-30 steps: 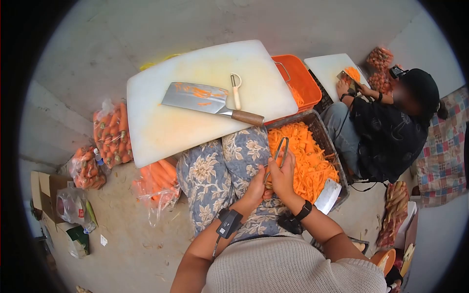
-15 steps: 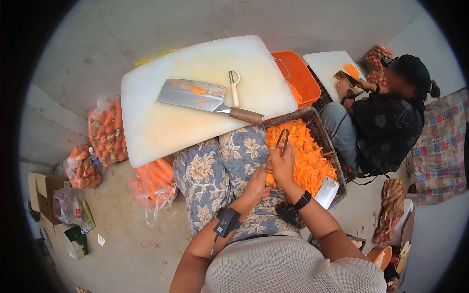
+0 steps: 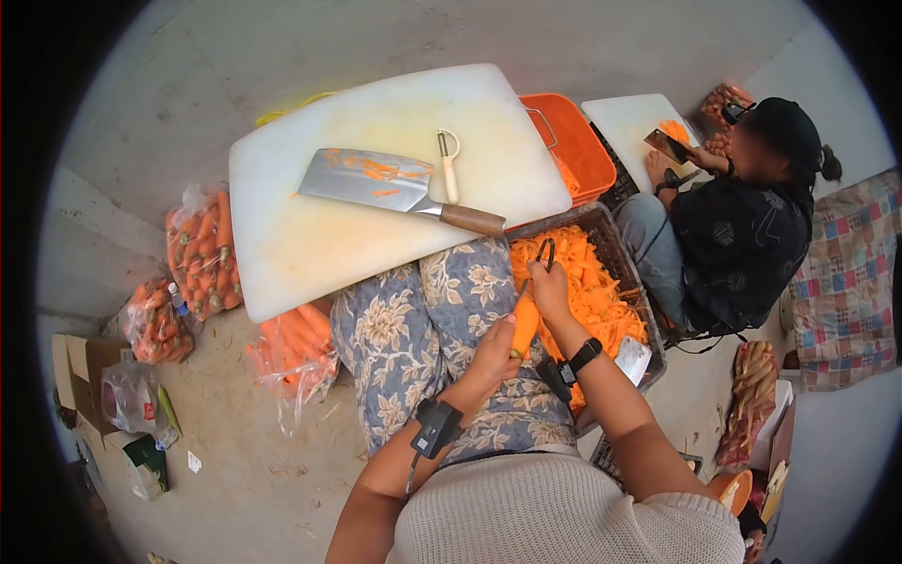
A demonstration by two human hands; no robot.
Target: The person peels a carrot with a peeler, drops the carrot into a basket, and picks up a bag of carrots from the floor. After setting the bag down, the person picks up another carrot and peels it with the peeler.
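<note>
A bare concrete floor (image 3: 235, 451) fills the head camera's single view, with a large white cutting board (image 3: 310, 235) lying across the seated person's floral-trousered knees. On the board rest a cleaver (image 3: 376, 183) flecked with orange scraps and, just beside its handle, a pale spare peeler (image 3: 448, 164). Just below the board's right corner, the left hand (image 3: 493, 357) is closed around the lower end of a carrot (image 3: 524, 324) held nearly upright over the lap. The right hand (image 3: 550, 287) is closed on a dark peeler (image 3: 543, 252) at the carrot's top end. Right of the board, a dark crate (image 3: 620, 246) holds a heap of carrot strips, with an orange basket (image 3: 573, 141) beyond it. Bagged carrots (image 3: 202, 249) sit left of the board. A co-worker (image 3: 742, 235) sits further right at another board. The carrot looks stiff and light, probably slick once peeled; the thick lower end, clear of the blade, seems the safest place to hold.
</note>
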